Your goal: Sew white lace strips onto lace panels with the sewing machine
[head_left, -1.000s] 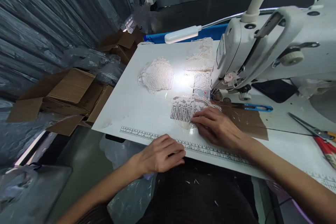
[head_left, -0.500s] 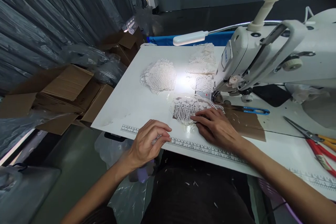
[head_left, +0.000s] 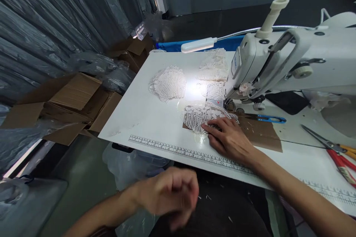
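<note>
My right hand (head_left: 230, 139) lies flat on the white table (head_left: 144, 118), its fingertips pressing the near edge of a white lace piece (head_left: 198, 116) that sits partly on a brown paper sheet (head_left: 260, 133). The lace lies just in front of the white sewing machine (head_left: 289, 63). My left hand (head_left: 169, 196) is off the table, blurred, over my dark lap below the table's front edge; its fingers are curled and nothing shows in it.
Two more lace pieces (head_left: 168, 83) (head_left: 213, 70) lie farther back under the lamp (head_left: 198, 44). Blue thread snips (head_left: 268, 119) and scissors with red and yellow handles (head_left: 338, 152) lie to the right. A printed ruler (head_left: 180, 150) runs along the front edge. Open cardboard boxes (head_left: 66, 103) stand on the left.
My left hand has left the ruler at the table's front edge and dropped back down over my lap. My right hand has stayed on the lace.
</note>
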Available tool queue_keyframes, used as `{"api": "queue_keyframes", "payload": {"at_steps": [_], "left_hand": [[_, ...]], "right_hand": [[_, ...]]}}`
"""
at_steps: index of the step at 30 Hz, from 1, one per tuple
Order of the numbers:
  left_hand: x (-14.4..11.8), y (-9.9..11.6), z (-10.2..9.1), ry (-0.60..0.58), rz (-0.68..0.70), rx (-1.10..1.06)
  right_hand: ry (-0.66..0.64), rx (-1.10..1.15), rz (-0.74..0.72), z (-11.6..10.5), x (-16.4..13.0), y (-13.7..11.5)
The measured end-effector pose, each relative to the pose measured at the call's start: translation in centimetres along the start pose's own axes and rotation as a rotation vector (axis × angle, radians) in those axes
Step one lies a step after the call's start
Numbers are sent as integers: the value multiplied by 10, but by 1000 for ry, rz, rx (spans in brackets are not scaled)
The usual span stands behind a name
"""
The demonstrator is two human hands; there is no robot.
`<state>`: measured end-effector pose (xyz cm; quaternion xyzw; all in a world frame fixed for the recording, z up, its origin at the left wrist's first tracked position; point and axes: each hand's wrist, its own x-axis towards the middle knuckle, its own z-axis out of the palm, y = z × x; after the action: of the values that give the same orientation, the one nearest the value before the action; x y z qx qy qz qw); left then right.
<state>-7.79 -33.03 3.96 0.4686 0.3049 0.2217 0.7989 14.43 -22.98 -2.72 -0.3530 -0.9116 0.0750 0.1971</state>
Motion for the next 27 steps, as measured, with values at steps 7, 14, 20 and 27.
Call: {"api": "queue_keyframes", "payload": {"at_steps": [7,14,20,27], "left_hand": [[-19,53,-23,104,-62,1075],[17,81,-61,395,218,1403],[93,86,-100,272,583,1559],[170,82,-114,6,736,1565]], "right_hand": [[177,97,-69,0,-6,7],[513,144,151,-15,-9,24],[640,175,370,-22,-10,34],[656,232,437,-23,-8,39]]}}
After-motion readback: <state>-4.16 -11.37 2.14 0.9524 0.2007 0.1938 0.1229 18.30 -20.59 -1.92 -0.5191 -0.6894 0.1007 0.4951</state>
